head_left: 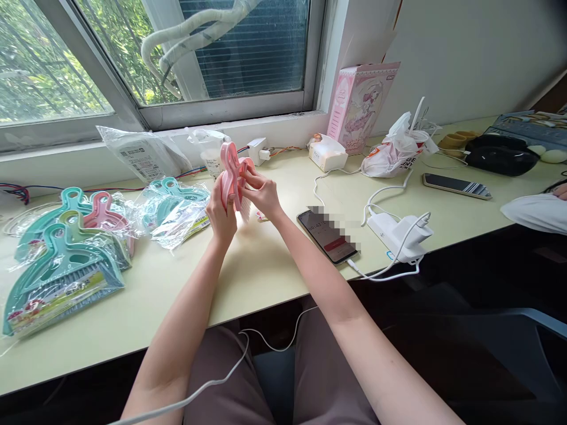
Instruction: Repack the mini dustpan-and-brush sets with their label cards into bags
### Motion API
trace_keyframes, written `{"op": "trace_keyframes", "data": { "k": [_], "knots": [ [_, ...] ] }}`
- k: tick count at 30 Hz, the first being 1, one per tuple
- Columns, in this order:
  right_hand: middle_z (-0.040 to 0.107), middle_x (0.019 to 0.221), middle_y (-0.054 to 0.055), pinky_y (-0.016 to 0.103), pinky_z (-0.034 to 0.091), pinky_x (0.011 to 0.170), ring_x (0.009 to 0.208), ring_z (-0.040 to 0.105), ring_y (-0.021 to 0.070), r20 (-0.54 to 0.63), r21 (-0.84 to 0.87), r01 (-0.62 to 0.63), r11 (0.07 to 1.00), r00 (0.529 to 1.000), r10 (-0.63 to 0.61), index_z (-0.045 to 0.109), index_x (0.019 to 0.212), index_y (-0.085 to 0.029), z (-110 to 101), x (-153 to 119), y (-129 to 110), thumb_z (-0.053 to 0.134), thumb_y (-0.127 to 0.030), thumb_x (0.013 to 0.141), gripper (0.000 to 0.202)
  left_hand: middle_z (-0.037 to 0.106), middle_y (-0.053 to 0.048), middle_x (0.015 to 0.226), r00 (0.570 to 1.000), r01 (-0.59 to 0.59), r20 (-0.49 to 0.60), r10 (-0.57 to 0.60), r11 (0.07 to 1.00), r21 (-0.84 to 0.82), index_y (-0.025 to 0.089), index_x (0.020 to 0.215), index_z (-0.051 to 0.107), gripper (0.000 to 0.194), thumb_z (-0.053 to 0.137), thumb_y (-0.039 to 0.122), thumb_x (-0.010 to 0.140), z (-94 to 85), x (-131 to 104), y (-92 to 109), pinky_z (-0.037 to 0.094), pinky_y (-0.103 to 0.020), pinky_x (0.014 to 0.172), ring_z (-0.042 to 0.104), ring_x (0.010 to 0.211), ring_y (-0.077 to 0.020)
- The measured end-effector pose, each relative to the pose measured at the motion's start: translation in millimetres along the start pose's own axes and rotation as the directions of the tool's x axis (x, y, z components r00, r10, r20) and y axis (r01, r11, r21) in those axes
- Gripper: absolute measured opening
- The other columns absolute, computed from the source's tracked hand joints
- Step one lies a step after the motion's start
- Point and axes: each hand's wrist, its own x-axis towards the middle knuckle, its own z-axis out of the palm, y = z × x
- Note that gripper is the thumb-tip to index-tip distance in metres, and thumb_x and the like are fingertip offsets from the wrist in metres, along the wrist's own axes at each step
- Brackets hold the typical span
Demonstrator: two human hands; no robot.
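Above the table I hold a small pink dustpan [230,168] upright, its slotted handle end pointing up. My left hand [221,215] is wrapped around its near side, the thumb on the front. My right hand [264,193] pinches the pink hand brush [243,171] just beside the dustpan. Pale bristles [245,211] point down between the hands. Exactly how the two pink pieces touch is hidden by my fingers. Left of my hands lies a bagged turquoise dustpan set [170,198], with a printed card [188,225] in its clear wrapper.
Several wrapped dustpan sets [66,277] overlap at the left. A phone [330,235] with a cable lies right of my hands, near a white charger [398,233]. A pink box [361,109], a plastic bag [394,147] and a second phone [456,185] are farther right. Another person's sleeve [538,211] shows.
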Motion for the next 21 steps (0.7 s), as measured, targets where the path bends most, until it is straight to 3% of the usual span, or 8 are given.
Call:
{"op": "trace_keyframes", "data": {
  "k": [4, 7, 17, 21],
  "knots": [
    [0.071, 0.126, 0.001, 0.036, 0.05, 0.108, 0.123, 0.064, 0.0254, 0.003, -0.033, 0.011, 0.999, 1.0, -0.011, 0.079, 0.099, -0.024, 1.1, 0.4, -0.6, 0.074, -0.015, 0.072, 0.029, 0.066, -0.009, 0.13, 0.998, 0.07, -0.012, -0.069, 0.997, 0.028, 0.024, 0.133, 0.058, 0.041, 0.048, 0.031, 0.094, -0.8, 1.2, 4.2, 0.047, -0.034, 0.099, 0.063, 0.118, -0.0245],
    [0.07, 0.128, 0.001, 0.036, 0.049, 0.109, 0.127, 0.062, 0.0261, 0.002, -0.044, 0.001, 0.999, 1.0, -0.001, 0.079, 0.1, -0.025, 1.6, 0.3, -1.7, 0.074, -0.015, 0.072, 0.03, 0.068, -0.008, 0.127, 0.993, 0.115, -0.018, -0.115, 0.993, 0.024, 0.024, 0.13, 0.06, 0.04, 0.051, 0.024, 0.09, -1.8, 2.7, 7.9, 0.048, -0.033, 0.099, 0.064, 0.117, -0.0242],
    [0.07, 0.128, 0.002, 0.035, 0.057, 0.099, 0.128, 0.061, 0.0282, 0.036, 0.014, 0.035, 0.999, 0.999, -0.035, 0.078, 0.104, -0.022, 7.8, 2.1, -5.5, 0.071, -0.013, 0.07, 0.036, 0.069, -0.009, 0.123, 0.993, 0.104, -0.06, -0.103, 0.994, 0.019, 0.024, 0.13, 0.058, 0.042, 0.053, 0.025, 0.089, -1.2, 4.4, 14.0, 0.05, -0.036, 0.096, 0.066, 0.11, -0.0251],
    [0.073, 0.121, 0.003, 0.037, 0.054, 0.104, 0.13, 0.059, 0.0288, 0.047, 0.045, 0.008, 0.999, 0.999, -0.01, 0.079, 0.101, -0.021, 2.0, 3.6, -6.4, 0.075, -0.014, 0.066, 0.035, 0.066, -0.011, 0.125, 0.989, 0.126, -0.068, -0.129, 0.991, -0.042, 0.019, 0.129, 0.057, 0.039, 0.051, 0.024, 0.091, -6.1, 12.3, -1.8, 0.045, -0.039, 0.104, 0.062, 0.116, -0.0265]
  ]
}}
